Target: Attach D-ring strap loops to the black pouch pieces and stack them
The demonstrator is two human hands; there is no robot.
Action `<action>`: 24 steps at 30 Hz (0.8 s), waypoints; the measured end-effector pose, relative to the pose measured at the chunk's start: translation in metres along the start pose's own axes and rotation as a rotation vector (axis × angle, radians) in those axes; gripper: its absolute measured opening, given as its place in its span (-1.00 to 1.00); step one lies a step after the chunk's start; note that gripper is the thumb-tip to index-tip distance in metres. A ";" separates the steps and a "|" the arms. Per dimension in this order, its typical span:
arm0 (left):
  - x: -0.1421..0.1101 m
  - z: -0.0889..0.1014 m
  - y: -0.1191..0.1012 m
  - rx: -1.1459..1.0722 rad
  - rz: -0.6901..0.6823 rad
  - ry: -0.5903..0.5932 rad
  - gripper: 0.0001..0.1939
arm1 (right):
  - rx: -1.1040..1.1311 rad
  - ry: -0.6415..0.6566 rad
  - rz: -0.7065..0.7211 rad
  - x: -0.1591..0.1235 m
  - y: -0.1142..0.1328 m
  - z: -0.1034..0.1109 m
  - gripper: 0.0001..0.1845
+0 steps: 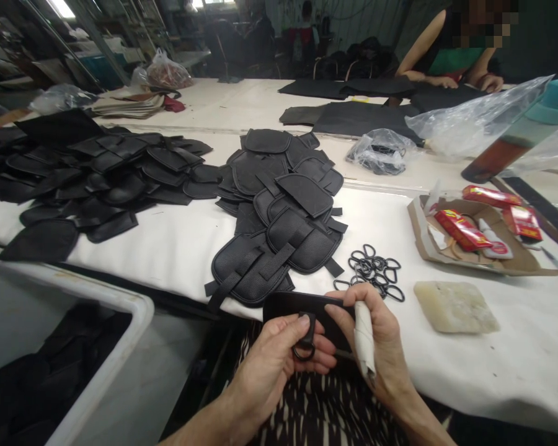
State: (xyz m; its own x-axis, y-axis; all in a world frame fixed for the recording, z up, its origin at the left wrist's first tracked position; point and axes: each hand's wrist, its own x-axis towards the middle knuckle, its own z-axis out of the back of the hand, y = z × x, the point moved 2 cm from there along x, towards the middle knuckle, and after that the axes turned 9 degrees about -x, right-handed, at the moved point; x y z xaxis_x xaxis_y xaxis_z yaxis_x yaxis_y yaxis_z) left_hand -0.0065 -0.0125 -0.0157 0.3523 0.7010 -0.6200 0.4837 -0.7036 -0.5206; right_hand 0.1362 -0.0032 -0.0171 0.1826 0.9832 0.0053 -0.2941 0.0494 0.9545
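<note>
2 hands at the table's near edge. Left hand (pixel 274 356): fingers narrow, pinching strap (pixel 309 331) with 1 ring (pixel 303 357) against black piece (pixel 283 303). Right hand (pixel 384 328): fingertips at the piece's edge, palm holding white-wrapped tool (pixel 364 341). Loose rings (pixel 367 270): just beyond. Pouches (pixel 302 238): heaped leftward, near the edge. Block (pixel 456 306): rightward, bare cloth (pixel 516 359) alongside.

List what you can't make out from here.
All in the head view:
- Black piece: lower part, behind left hand and right hand.
- Wrapped tool: lower tip, blurred.
- Bin: rest of it, cut off by left and bottom edges.
- Red boxes: lettering, too small.
</note>
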 end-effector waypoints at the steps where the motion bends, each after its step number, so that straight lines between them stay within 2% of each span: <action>1: 0.000 0.000 -0.002 -0.004 0.007 -0.004 -0.73 | 0.012 0.005 0.004 0.000 0.002 -0.001 -0.82; 6: 0.000 -0.004 -0.009 0.000 0.015 -0.021 -0.76 | 0.021 0.039 0.019 0.004 0.007 -0.001 -0.82; 12: 0.002 -0.003 -0.001 -0.024 -0.027 -0.102 -0.76 | 0.030 0.052 0.007 0.007 0.007 0.000 -0.82; 19: 0.001 -0.002 -0.001 0.014 -0.153 -0.053 -0.76 | 0.119 0.074 -0.031 0.007 0.019 -0.002 -0.80; 24: 0.003 -0.001 0.000 0.051 -0.201 -0.058 -0.75 | 0.218 0.143 -0.126 0.006 0.021 -0.005 -0.78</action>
State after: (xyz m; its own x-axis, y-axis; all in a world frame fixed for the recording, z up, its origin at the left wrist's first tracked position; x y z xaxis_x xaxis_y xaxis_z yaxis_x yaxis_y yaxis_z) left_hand -0.0053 -0.0105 -0.0168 0.2056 0.8209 -0.5328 0.4983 -0.5563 -0.6650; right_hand 0.1264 0.0047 0.0018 0.0658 0.9873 -0.1443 -0.0659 0.1486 0.9867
